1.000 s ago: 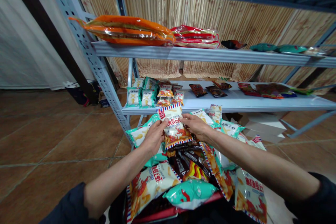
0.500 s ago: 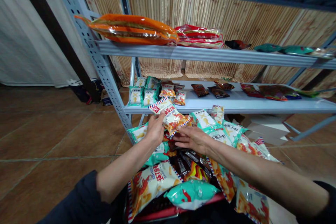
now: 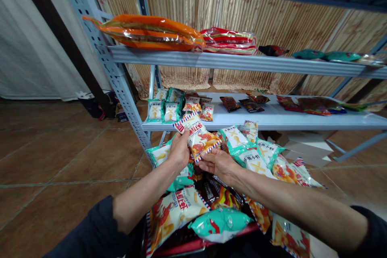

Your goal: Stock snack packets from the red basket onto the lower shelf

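Snack packet [image 3: 200, 142] gripped between thumb and fingers of the left hand [image 3: 179, 151], long axis slanting down toward the open right hand [image 3: 217, 165], just below its lower corner, above a heaped red basket [image 3: 181, 246].

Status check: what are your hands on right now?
Left hand gripping red-and-white snack packet. Right hand open just beneath it. Heaped snack packets in red basket below both hands.
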`<state>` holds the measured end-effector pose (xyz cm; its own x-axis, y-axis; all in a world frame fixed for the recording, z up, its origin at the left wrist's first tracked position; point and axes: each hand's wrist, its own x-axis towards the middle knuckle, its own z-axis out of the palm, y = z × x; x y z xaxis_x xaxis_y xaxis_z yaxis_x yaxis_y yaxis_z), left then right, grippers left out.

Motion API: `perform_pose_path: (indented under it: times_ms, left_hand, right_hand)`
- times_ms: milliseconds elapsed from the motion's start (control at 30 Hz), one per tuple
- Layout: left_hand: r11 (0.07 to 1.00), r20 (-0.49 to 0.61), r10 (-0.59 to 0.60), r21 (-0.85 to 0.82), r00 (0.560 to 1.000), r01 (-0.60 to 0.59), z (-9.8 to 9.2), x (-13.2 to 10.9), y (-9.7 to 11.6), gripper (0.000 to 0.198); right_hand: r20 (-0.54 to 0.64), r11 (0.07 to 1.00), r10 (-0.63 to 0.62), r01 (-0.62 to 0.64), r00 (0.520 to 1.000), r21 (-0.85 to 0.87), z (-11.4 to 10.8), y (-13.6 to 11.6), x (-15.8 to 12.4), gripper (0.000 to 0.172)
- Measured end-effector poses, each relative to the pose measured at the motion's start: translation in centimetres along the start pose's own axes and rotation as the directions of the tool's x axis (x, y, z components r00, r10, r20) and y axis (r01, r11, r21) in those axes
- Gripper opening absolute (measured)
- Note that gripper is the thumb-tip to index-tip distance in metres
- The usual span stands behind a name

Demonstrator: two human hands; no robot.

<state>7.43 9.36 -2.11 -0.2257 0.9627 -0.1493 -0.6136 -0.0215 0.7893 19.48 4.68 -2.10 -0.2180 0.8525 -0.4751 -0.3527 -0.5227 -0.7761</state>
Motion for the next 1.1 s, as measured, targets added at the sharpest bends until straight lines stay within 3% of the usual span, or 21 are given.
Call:
perform_pose_path:
  times_ms: [200,433,1100]
  left_hand:
    - [0.999,-0.033,-0.026,-0.024,0.999,0.025,-0.3,0.6,0.4,0.011]
    - [0.997,-0.018,-0.069,-0.036,0.997,0.068,-1.0,0.9,0.8,0.014]
    - [0.99,-0.034,-0.126,-0.074,0.991,0.123,-0.9,0.6,0.8,0.019]
  right_hand:
    - [0.014,0.999,-0.038,0.038,0.999,-0.013,-0.1,-0.3,0.0,0.011]
    - [-0.108,0.994,-0.108,0.11,0.988,0.015,-0.4,-2.0,0.1,0.012]
    - [-0.094,0.986,-0.165,0.165,0.982,-0.012,-1.2,-1.6,0.1,0.01]
